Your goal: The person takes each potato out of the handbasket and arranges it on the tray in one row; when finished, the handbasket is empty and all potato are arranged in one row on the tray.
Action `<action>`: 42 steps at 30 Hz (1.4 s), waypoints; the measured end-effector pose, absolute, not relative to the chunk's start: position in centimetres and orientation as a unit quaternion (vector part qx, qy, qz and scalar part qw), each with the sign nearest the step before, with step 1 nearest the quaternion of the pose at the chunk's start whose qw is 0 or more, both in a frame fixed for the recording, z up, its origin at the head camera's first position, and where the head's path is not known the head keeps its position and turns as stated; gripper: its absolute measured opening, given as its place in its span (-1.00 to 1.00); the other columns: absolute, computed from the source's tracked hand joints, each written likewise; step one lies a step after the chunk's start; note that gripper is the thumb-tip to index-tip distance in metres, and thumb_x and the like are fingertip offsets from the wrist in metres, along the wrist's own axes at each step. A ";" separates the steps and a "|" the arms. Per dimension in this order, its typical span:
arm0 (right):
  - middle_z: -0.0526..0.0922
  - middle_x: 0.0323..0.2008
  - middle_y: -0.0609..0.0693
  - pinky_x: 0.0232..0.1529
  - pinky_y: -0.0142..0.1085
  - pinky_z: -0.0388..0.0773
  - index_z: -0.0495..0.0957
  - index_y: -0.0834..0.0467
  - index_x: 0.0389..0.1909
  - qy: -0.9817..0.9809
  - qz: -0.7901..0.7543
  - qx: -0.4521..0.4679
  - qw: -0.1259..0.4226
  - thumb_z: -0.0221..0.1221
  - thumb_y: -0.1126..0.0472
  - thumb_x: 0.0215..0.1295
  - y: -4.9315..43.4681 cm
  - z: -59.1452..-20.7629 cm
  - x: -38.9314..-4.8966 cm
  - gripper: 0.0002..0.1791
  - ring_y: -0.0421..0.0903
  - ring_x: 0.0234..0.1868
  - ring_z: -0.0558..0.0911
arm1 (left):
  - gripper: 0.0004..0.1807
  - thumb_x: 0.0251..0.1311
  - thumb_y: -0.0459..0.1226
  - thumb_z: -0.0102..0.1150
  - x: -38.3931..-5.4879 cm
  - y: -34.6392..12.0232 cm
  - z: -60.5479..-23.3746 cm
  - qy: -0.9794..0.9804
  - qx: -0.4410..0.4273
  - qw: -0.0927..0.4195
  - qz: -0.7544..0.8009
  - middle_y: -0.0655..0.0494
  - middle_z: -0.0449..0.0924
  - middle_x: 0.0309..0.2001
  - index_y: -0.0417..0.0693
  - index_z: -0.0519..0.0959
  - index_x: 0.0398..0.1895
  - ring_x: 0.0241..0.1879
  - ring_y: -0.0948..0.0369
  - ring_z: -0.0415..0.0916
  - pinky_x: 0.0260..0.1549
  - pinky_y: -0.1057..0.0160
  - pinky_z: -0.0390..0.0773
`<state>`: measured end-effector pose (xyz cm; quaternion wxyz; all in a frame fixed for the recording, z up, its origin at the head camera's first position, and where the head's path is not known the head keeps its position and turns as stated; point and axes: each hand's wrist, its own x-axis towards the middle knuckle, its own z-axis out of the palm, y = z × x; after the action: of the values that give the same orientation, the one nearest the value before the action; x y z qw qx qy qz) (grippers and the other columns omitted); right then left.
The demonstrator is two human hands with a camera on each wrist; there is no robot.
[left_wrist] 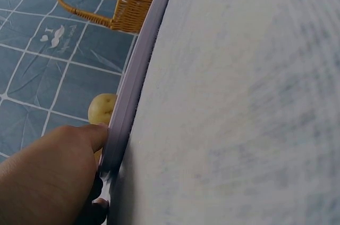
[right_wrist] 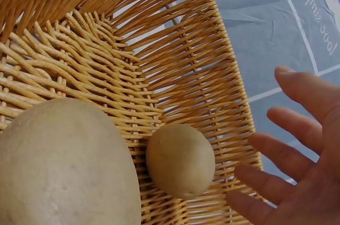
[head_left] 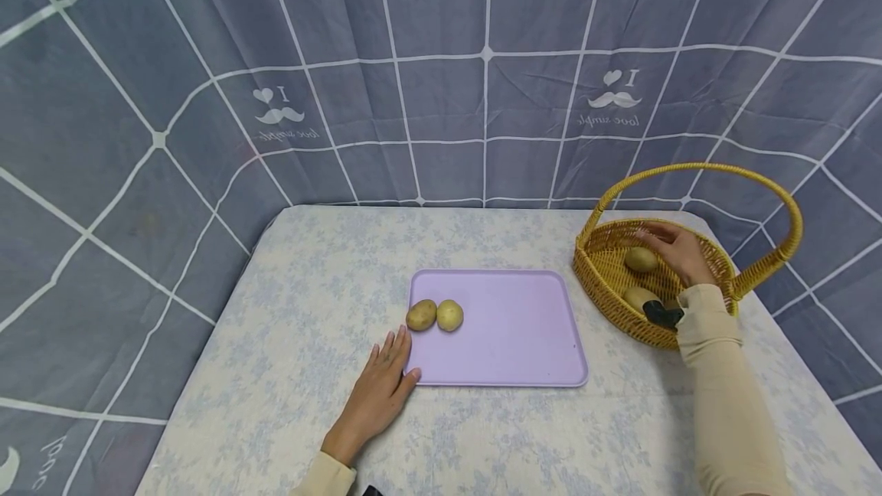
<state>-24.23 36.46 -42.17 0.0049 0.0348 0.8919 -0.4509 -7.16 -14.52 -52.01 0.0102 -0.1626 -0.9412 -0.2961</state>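
Note:
My left hand (head_left: pixel 381 391) lies with straight fingers at the left edge of the lilac tray (head_left: pixel 510 327), its thumb touching the rim. Two potatoes sit side by side on the tray's left part: a browner potato (head_left: pixel 421 315) and a paler potato (head_left: pixel 450 315). My right hand (head_left: pixel 678 251) reaches into the wicker basket (head_left: pixel 598 297) at the right. In the right wrist view its fingers are spread and hold nothing, close beside a small potato (right_wrist: pixel 180 161) in the basket. A larger-looking potato (right_wrist: pixel 66 166) lies nearer that camera.
The basket's tall handle (head_left: pixel 703 167) arches above the right forearm. A pale floral cloth (head_left: pixel 310 289) covers the table. Blue-grey gridded curtains (head_left: pixel 441 98) hang behind it and along both sides. A dark wrist strap (head_left: pixel 663 315) shows by the right sleeve.

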 end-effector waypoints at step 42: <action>0.37 0.14 0.53 -0.12 -0.04 0.52 0.32 0.43 0.27 0.920 -0.386 0.051 0.042 0.10 0.13 0.35 38.1 -45.4 -24.4 -0.40 0.33 0.08 0.41 | -0.30 0.45 0.01 -0.15 -7.0 -14.5 -52.2 -0.943 -0.155 0.012 -0.294 0.03 -0.10 0.51 -0.18 0.00 0.48 0.49 0.06 -0.16 0.44 -0.03 -0.18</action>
<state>-24.40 38.10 -45.37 0.0424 0.0514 0.9201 -0.3860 -7.01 -14.53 -52.23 0.0125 -0.1548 -0.9432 -0.2937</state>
